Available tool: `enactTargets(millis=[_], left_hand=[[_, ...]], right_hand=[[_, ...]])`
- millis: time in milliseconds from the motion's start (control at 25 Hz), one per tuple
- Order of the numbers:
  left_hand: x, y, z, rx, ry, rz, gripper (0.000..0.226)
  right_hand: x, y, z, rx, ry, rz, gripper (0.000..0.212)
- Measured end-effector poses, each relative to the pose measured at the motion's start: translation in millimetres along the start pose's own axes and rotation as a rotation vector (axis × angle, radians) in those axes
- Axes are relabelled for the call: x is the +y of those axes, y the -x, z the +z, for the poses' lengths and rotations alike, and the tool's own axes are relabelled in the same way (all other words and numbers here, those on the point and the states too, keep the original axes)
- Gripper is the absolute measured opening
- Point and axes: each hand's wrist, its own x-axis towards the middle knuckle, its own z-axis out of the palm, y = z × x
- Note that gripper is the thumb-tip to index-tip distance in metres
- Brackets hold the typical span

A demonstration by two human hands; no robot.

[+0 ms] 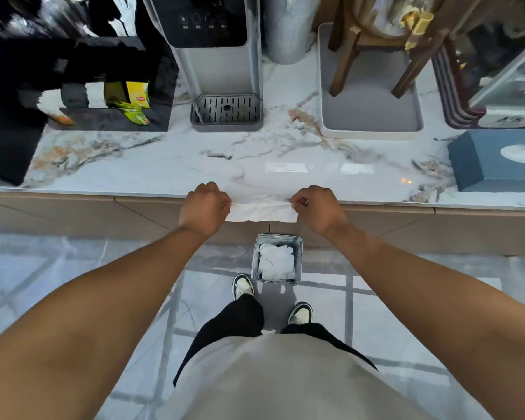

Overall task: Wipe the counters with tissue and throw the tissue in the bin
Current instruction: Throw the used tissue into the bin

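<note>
A white tissue (261, 210) is stretched flat between both hands at the front edge of the marble counter (170, 165). My left hand (205, 207) pinches its left end and my right hand (319, 207) pinches its right end. Directly below, on the floor against the cabinet, stands a small square metal bin (298, 256) with crumpled white tissues inside. A blue tissue box (479, 168) sits on the counter at the right.
At the back of the counter stand a grey water dispenser (215, 62) with a drip tray (226, 112), a grey tray (370, 113) holding a wooden stand, and a dark rack with yellow tea packets (134, 104). My feet are beside the bin.
</note>
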Motion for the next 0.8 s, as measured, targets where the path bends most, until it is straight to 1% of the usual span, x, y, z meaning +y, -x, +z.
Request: enactTargets(millis=[120, 200, 320, 520, 640, 800], left_hand=[[9.3, 36.3, 22.3, -0.042, 0.065, -0.081, 0.018], [14.3, 54.2, 41.3, -0.103, 0.082, -0.096, 0.018], [21.2, 66.3, 65.5, -0.161, 0.105, -0.106, 0.018], [21.6, 51.8, 117.2, -0.257, 0.089, -0.121, 0.020], [12.5, 31.7, 158.2, -0.269, 0.088, -0.117, 0.022], [-13.0, 7.6, 238.8, -0.291, 0.048, -0.095, 0.023]], right_hand=[[16.7, 23.8, 9.6, -0.076, 0.015, -0.028, 0.017], [32.1, 39.6, 18.7, -0.121, 0.025, 0.001, 0.017], [54.7, 53.2, 32.8, -0.130, 0.031, 0.022, 0.014], [95.5, 49.9, 78.7, -0.155, 0.081, 0.082, 0.015], [124.9, 35.1, 110.6, -0.148, 0.091, 0.112, 0.015], [179.5, 7.6, 173.4, -0.204, 0.128, 0.134, 0.013]])
